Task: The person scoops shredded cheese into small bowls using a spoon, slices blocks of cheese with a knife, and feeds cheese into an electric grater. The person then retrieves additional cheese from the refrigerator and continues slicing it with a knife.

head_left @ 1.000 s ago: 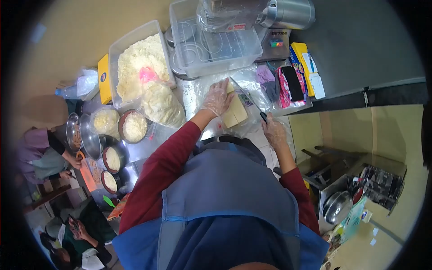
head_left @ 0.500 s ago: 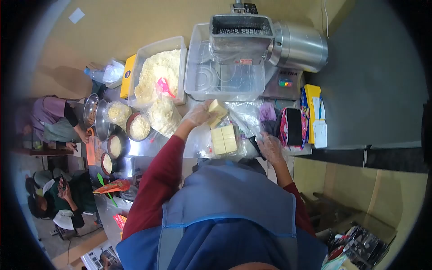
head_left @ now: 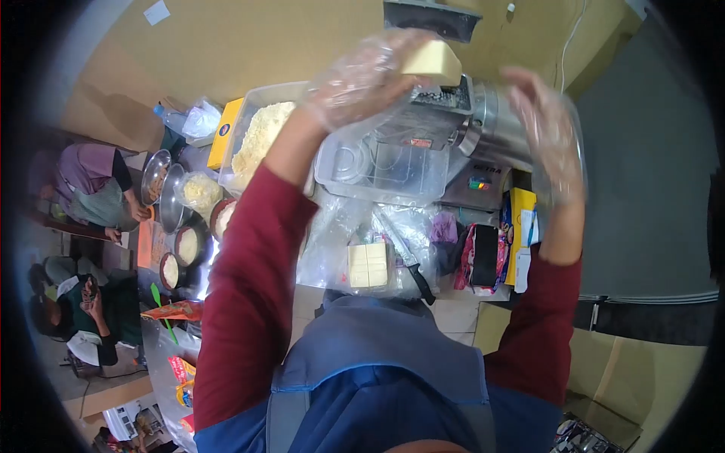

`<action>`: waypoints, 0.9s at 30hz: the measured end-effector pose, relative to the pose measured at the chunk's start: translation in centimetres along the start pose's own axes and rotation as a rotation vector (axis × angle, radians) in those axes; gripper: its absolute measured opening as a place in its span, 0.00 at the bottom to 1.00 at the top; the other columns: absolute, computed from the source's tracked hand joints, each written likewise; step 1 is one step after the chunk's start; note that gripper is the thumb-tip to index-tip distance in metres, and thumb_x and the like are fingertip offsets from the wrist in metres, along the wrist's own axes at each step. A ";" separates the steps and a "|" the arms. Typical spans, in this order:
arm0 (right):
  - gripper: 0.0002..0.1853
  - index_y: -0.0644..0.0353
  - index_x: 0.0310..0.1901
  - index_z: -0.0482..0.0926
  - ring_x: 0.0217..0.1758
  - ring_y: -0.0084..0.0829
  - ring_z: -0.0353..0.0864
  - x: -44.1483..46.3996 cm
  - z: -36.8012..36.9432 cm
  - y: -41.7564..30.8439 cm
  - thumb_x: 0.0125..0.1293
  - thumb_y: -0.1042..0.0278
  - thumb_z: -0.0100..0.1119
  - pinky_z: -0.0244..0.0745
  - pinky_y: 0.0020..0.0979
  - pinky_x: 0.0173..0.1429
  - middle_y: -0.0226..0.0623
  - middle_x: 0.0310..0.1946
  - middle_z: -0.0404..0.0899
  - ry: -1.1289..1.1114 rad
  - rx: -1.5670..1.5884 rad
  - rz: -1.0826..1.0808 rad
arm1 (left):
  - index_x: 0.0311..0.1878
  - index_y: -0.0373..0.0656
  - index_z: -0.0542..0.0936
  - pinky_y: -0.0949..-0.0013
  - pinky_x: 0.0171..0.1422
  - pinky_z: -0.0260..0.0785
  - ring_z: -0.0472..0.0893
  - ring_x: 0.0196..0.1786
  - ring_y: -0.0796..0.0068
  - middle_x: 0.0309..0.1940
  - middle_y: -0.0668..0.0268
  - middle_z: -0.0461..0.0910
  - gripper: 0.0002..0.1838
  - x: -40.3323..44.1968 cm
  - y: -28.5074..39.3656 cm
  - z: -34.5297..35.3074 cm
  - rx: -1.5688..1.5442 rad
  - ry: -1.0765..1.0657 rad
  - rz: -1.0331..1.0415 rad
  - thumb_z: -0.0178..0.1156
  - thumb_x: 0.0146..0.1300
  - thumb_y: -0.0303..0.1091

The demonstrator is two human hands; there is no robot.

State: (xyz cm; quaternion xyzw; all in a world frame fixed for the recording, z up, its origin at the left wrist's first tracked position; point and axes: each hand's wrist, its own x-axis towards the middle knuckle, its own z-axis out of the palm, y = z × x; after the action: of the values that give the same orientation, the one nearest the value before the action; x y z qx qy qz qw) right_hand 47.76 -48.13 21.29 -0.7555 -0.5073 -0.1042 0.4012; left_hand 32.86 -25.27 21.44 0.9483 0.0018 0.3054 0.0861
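Note:
My left hand, in a clear plastic glove, holds a pale yellow cheese block over the hopper of a metal grating machine. The machine's lid is lifted up behind the hopper. My right hand, also gloved and a little blurred, is raised over the machine's silver motor with its fingers apart and nothing in them. On the plastic-covered table, a cut cheese block lies beside a knife with a black handle. Beneath the hopper stands a clear plastic tub.
Left of the machine, a tub holds grated cheese. Several bowls stand further left, where two people are nearby. A phone and a yellow box lie at the right.
My left hand has lifted the cheese block from the table to above the hopper. The knife lies free on the table, and my right hand has risen to the motor. The lid is now up.

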 end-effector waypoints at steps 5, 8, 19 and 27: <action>0.17 0.60 0.54 0.76 0.51 0.31 0.79 11.8 2.6 0.3 0.73 0.57 0.48 0.72 0.33 0.56 0.38 0.48 0.80 0.053 -0.323 -0.209 | 0.65 0.50 0.66 0.54 0.59 0.69 0.78 0.53 0.50 0.51 0.53 0.79 0.26 0.2 -1.7 3.2 -0.124 -0.292 -0.051 0.57 0.67 0.44; 0.33 0.62 0.62 0.71 0.58 0.50 0.77 16.1 3.4 -3.0 0.66 0.41 0.49 0.70 0.44 0.62 0.62 0.56 0.74 0.021 -0.517 0.058 | 0.67 0.53 0.65 0.54 0.61 0.69 0.78 0.53 0.51 0.49 0.52 0.80 0.27 -0.7 -1.7 3.2 -0.217 -0.320 -0.126 0.57 0.66 0.44; 0.24 0.64 0.45 0.77 0.44 0.41 0.76 22.0 8.3 -1.0 0.70 0.47 0.46 0.69 0.42 0.50 0.49 0.37 0.77 0.042 -0.020 0.253 | 0.68 0.49 0.68 0.56 0.65 0.67 0.74 0.61 0.51 0.61 0.53 0.73 0.28 -3.5 -2.5 -2.7 -0.158 0.224 -0.111 0.59 0.65 0.41; 0.20 0.62 0.35 0.76 0.32 0.30 0.73 11.4 9.4 -3.9 0.71 0.51 0.47 0.66 0.37 0.37 0.34 0.28 0.75 0.328 0.162 -0.192 | 0.72 0.35 0.56 0.49 0.72 0.56 0.62 0.70 0.40 0.68 0.44 0.63 0.38 1.0 1.2 -2.6 -0.304 0.344 -0.004 0.55 0.66 0.50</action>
State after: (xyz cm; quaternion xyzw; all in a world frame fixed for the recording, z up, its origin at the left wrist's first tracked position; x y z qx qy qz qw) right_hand 47.42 -33.02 23.55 -0.6417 -0.5117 -0.2225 0.5262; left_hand 32.09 -26.01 24.26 0.8584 -0.0275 0.4591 0.2272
